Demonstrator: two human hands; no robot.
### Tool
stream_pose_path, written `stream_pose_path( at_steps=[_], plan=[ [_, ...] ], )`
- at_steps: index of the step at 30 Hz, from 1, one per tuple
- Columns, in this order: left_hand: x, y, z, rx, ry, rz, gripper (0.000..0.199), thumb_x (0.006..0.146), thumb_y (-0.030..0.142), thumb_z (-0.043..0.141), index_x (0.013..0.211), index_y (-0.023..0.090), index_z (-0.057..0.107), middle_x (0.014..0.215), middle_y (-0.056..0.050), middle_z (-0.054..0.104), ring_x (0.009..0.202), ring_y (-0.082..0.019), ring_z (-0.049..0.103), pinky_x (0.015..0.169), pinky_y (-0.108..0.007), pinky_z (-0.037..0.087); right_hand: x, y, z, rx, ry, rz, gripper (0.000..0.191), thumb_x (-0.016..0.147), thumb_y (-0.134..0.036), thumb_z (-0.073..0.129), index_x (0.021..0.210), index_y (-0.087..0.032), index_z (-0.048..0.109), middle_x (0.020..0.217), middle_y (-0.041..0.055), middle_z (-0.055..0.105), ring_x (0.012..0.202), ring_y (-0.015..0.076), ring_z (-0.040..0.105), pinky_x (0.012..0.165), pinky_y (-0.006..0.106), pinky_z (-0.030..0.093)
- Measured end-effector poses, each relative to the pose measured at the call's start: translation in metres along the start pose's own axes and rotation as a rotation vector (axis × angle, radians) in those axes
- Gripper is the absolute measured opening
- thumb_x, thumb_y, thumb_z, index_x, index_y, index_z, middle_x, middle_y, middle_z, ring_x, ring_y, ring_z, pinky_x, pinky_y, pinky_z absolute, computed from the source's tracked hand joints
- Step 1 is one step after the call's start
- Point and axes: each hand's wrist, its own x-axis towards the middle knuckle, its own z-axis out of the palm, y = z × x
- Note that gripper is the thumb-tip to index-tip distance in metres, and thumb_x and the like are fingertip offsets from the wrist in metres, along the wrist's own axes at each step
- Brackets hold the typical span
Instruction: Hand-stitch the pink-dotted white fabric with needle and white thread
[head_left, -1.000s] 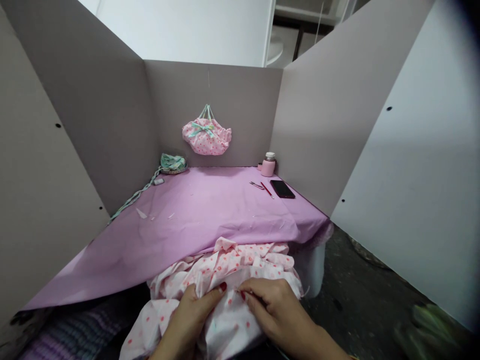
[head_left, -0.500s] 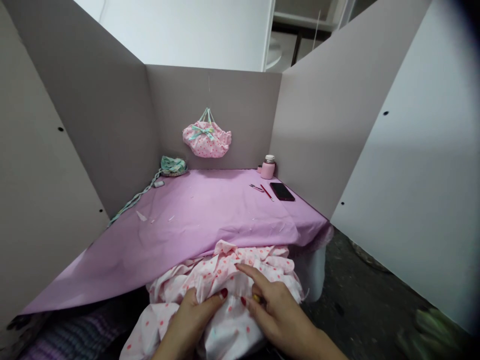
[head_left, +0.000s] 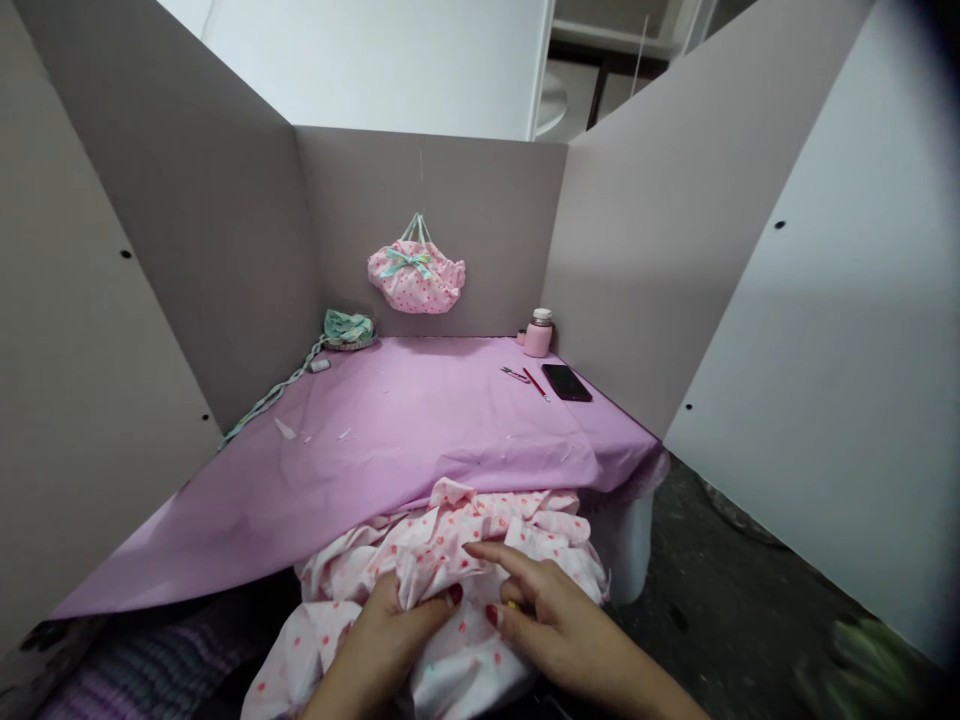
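Note:
A bundle of pale pink cloth with red dots (head_left: 461, 640) lies gathered at the table's front edge and hangs down below it. My left hand (head_left: 397, 630) is closed on a fold of this cloth, thumb on top and fingers mostly underneath. Just to the right, my right hand (head_left: 544, 610) is over the cloth, its index finger stretched leftward and its other fingers curled. Something small and yellow (head_left: 513, 604) shows at the curled fingers. Whatever sits between thumb and fingers is too small or hidden to make out. Both thumbs have red nails.
Grey panels surround the purple-covered table (head_left: 420, 420). A dotted pink pouch (head_left: 416, 280) hangs at the back. Green cloth (head_left: 349, 327) lies back left. At right are a pink bottle (head_left: 538, 335), thread snips (head_left: 514, 375), a red pencil (head_left: 536, 385) and a black phone (head_left: 567, 382).
My right hand has shifted slightly right and down, with its index finger lower over the cloth. My left hand keeps its hold on the fold. The view has shifted a little.

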Motion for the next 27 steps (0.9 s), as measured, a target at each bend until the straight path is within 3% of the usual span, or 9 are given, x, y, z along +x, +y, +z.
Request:
stream_pose_path(
  at_steps=[6, 11, 15, 20, 27],
  plan=[
    [0.001, -0.004, -0.001, -0.111, -0.102, 0.067, 0.03, 0.071, 0.023, 0.061, 0.1, 0.017, 0.064, 0.106, -0.01, 0.068, 0.105, -0.025, 0.057, 0.094, -0.038, 0.041, 0.002, 0.007, 0.002, 0.112, -0.029, -0.091, 0.014, 0.08, -0.021, 0.048, 0.083, -0.015, 0.06, 0.071, 0.002, 0.057, 0.062, 0.0114, 0.045, 0.055, 0.022, 0.033],
    [0.004, -0.008, -0.004, -0.052, -0.091, 0.118, 0.029, 0.072, 0.024, 0.06, 0.1, 0.016, 0.066, 0.099, -0.01, 0.07, 0.094, -0.027, 0.062, 0.087, -0.04, 0.045, 0.003, 0.01, 0.005, 0.01, 0.013, -0.085, 0.014, 0.081, -0.02, 0.047, 0.082, -0.015, 0.06, 0.066, 0.0014, 0.056, 0.059, 0.0115, 0.045, 0.052, 0.022, 0.031],
    [0.004, -0.01, -0.004, 0.002, -0.029, 0.073, 0.025, 0.071, 0.025, 0.061, 0.094, 0.016, 0.067, 0.094, -0.009, 0.072, 0.09, -0.028, 0.063, 0.08, -0.037, 0.049, 0.004, 0.008, 0.007, -0.121, 0.051, -0.069, 0.014, 0.08, -0.016, 0.045, 0.077, -0.015, 0.058, 0.065, 0.0014, 0.056, 0.06, 0.0124, 0.047, 0.054, 0.023, 0.031],
    [0.001, -0.003, -0.003, 0.024, -0.06, 0.096, 0.026, 0.071, 0.021, 0.06, 0.096, 0.017, 0.067, 0.102, -0.008, 0.07, 0.098, -0.027, 0.061, 0.089, -0.036, 0.044, 0.005, 0.008, 0.013, -0.246, 0.094, -0.056, 0.012, 0.079, -0.015, 0.046, 0.07, -0.015, 0.053, 0.063, 0.0009, 0.054, 0.059, 0.0129, 0.048, 0.055, 0.023, 0.03],
    [0.003, -0.005, -0.002, -0.059, -0.034, -0.005, 0.029, 0.071, 0.026, 0.061, 0.097, 0.014, 0.065, 0.099, -0.008, 0.071, 0.097, -0.027, 0.061, 0.084, -0.034, 0.047, 0.004, 0.008, 0.016, -0.126, 0.123, -0.051, 0.014, 0.081, -0.017, 0.045, 0.078, -0.014, 0.058, 0.068, 0.0025, 0.058, 0.062, 0.0139, 0.05, 0.056, 0.023, 0.031]
  ],
)
